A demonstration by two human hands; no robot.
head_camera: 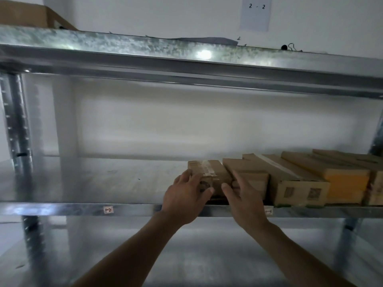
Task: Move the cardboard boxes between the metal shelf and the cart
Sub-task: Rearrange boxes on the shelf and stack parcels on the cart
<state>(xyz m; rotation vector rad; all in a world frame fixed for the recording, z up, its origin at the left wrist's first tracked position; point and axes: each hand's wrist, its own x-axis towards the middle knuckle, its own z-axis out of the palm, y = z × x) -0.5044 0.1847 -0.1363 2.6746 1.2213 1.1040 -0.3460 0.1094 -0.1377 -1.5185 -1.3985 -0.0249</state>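
Note:
A small taped cardboard box (211,172) sits at the left end of a row of boxes on the middle level of the metal shelf (93,179). My left hand (185,195) holds its left front corner, fingers on the side and thumb across the front face. My right hand (243,195) reaches in from the right, thumb on the box's front and fingers slipped between it and the neighbouring box (248,172). Further right lie a long taped box (294,181) and a yellow-fronted box (342,179). No cart is in view.
The upper shelf beam (186,59) runs across just above head height, with a large open carton (27,13) on it at the left. A steel upright (18,125) stands at the left. A paper label marked 2-2 (256,11) hangs on the wall.

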